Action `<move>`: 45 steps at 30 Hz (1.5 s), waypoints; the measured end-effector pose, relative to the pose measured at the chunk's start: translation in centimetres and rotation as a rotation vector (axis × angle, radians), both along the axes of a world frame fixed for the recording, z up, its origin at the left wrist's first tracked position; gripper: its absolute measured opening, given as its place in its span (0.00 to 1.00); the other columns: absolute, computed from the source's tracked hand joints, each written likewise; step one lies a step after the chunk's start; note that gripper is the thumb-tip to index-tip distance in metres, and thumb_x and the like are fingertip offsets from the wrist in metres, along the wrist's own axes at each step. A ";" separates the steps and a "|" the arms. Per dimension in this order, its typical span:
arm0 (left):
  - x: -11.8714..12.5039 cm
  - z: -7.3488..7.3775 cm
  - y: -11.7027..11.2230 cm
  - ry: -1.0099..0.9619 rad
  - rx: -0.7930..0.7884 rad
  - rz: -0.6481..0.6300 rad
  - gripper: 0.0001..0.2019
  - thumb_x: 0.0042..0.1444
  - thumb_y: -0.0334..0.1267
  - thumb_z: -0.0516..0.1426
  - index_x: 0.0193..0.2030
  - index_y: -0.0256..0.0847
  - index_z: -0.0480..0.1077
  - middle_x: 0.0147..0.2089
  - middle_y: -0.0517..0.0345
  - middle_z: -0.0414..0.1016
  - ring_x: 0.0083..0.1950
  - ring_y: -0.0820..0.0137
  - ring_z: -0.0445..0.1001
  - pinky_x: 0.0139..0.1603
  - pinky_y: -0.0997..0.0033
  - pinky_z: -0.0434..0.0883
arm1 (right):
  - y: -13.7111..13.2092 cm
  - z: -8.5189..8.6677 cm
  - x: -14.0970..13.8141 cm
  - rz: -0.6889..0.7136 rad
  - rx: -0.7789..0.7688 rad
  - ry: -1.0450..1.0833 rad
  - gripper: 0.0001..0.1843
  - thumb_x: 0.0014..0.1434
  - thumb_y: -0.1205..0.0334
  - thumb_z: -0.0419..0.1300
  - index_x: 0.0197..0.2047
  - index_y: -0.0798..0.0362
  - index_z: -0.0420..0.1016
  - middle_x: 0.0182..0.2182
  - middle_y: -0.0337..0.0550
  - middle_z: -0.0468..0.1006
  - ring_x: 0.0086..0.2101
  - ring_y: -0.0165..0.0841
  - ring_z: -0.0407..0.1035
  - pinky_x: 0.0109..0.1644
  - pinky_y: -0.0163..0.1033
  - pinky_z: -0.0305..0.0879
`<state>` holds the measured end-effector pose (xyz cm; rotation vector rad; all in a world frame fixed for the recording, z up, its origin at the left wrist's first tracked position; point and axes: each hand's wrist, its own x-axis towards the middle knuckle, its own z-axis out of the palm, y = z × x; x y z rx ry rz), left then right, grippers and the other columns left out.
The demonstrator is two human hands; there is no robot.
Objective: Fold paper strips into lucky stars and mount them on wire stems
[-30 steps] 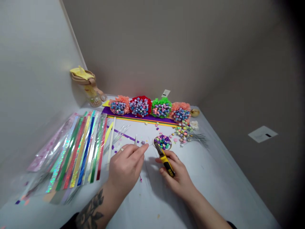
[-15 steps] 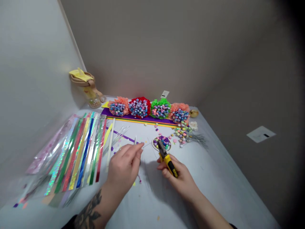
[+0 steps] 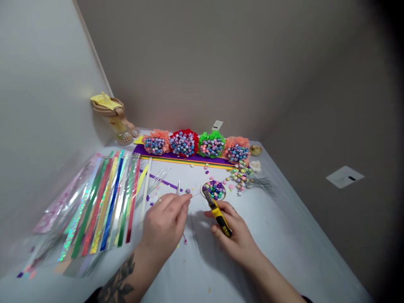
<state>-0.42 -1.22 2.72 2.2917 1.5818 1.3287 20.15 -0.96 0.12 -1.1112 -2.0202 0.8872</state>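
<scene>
- The left hand [image 3: 164,224] sits near the middle of the worktop, its thumb and fingertips pinched closed on a thin silver wire [image 3: 196,195] that runs off to the right.
- A tiny lilac paper star [image 3: 188,191] sits just beyond those fingertips; whether it is threaded on the wire is too small to tell.
- The right hand [image 3: 235,233] is curled firmly around yellow-and-black pliers [image 3: 219,217], with their steel jaws pointing far and left, just beside the wire's end. Whether the jaws grip anything, I cannot tell.
- A round tan-rimmed dish [image 3: 225,190] heaped with multicoloured origami stars lies just beyond the pliers, and loose stars are scattered to its right.
- A bundle of star-tipped wire stems [image 3: 249,180] lies right of the dish.
- Along the far edge of the pale grey worktop [image 3: 284,252], four tissue-paper pompoms packed with stars stand in a row: peach [image 3: 154,143], red [image 3: 184,143], green [image 3: 211,144], and peach [image 3: 237,152]. They rest on a purple card strip [image 3: 183,154].
- Clear packets of shiny foil paper strips [image 3: 104,202] fan out on the left, beside a long white paper strip [image 3: 145,191].
- A tan bottle with a yellow cloth on top [image 3: 115,115] stands in the far left corner.
</scene>
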 end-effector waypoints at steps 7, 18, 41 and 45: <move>-0.1 -0.2 0.0 -0.018 0.011 -0.023 0.10 0.57 0.27 0.54 0.45 0.37 0.70 0.34 0.54 0.75 0.36 0.69 0.73 0.38 0.68 0.71 | 0.0 0.1 -0.1 0.002 -0.020 0.010 0.13 0.56 0.67 0.54 0.43 0.52 0.74 0.46 0.49 0.68 0.48 0.38 0.66 0.51 0.41 0.64; -0.2 0.1 0.0 -0.047 0.000 -0.035 0.08 0.58 0.28 0.54 0.43 0.38 0.70 0.33 0.55 0.74 0.35 0.69 0.72 0.37 0.69 0.70 | 0.0 0.5 -0.1 0.070 -0.257 0.190 0.11 0.57 0.58 0.57 0.40 0.52 0.77 0.42 0.48 0.71 0.44 0.38 0.67 0.49 0.41 0.62; 0.2 0.8 -0.2 -0.094 0.045 0.005 0.06 0.57 0.29 0.55 0.38 0.39 0.72 0.31 0.56 0.76 0.33 0.71 0.74 0.36 0.72 0.71 | -0.4 -1.0 -0.1 -0.190 0.401 -0.250 0.15 0.56 0.66 0.56 0.48 0.51 0.69 0.54 0.53 0.62 0.53 0.45 0.60 0.53 0.53 0.65; 0.3 0.9 -0.3 -0.102 0.024 -0.009 0.06 0.57 0.29 0.55 0.38 0.38 0.72 0.30 0.56 0.75 0.32 0.71 0.73 0.34 0.73 0.71 | -0.2 -1.3 -0.1 -0.189 0.430 -0.286 0.15 0.57 0.65 0.55 0.48 0.51 0.68 0.54 0.53 0.62 0.53 0.45 0.60 0.52 0.54 0.65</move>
